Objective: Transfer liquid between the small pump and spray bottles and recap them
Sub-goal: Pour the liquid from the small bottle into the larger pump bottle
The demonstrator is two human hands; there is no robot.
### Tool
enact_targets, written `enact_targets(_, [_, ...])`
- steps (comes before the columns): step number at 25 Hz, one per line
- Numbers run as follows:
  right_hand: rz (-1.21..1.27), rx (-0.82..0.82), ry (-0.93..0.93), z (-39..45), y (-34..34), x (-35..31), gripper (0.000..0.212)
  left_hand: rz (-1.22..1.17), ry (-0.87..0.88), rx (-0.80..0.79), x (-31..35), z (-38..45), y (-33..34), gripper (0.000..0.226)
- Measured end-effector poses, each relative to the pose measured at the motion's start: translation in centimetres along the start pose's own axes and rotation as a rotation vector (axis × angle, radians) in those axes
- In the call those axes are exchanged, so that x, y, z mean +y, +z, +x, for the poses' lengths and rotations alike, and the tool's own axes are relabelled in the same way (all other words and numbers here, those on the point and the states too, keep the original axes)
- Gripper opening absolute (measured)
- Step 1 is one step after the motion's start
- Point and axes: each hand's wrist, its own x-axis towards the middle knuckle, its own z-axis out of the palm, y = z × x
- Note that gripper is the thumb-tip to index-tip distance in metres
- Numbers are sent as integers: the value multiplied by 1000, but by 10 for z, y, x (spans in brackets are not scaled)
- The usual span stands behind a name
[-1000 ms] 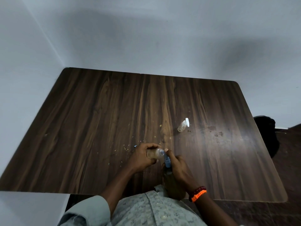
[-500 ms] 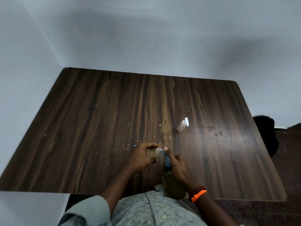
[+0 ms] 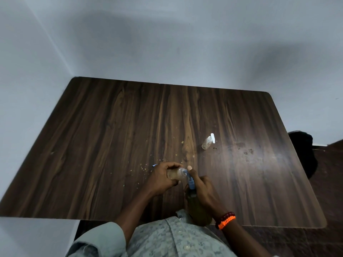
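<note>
My left hand (image 3: 163, 178) grips a small clear bottle (image 3: 175, 174) of brownish liquid, held sideways with its neck pointing right, above the near edge of the dark wooden table (image 3: 111, 136). My right hand (image 3: 202, 190) holds a blue spray head (image 3: 190, 179) right at that bottle's mouth; whether it is screwed on is hidden by my fingers. A second small clear bottle (image 3: 207, 143) with a white pump top (image 3: 212, 138) lies tilted on the table to the far right of my hands.
Small crumbs (image 3: 143, 166) lie scattered on the table just left of my hands, and dark stains (image 3: 246, 151) mark the right side. A little blue piece (image 3: 154, 165) pokes out behind my left hand. A black object (image 3: 304, 154) sits beyond the table's right edge.
</note>
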Motion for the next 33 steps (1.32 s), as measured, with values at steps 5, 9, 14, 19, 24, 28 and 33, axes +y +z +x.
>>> enact_targets(5, [13,13,9,-1,0,7,81,23,-1,-61,1,-1,-1,49])
enact_targets(9, [8,11,37,4,-1,5,84,2,8,-37,3,-1,-1,50])
enact_targets(14, [1,8,42,2,-1,9,79,11,11,-31,2,0,-1,51])
enact_targets(19, [7,4,66,-1,-2,4,77,24,15,-51,2,0,0,50])
enact_targets(24, [-2,19,53,-2,-3,3,64,18,-1,-37,2,1,0,53])
enact_targets(28, [23,11,27,0,-4,7,56,20,-3,-57,1,-1,0,51])
enact_targets(33, [-11,-15,50,5,-1,5,88,-7,-3,-30,1,1,-1,53])
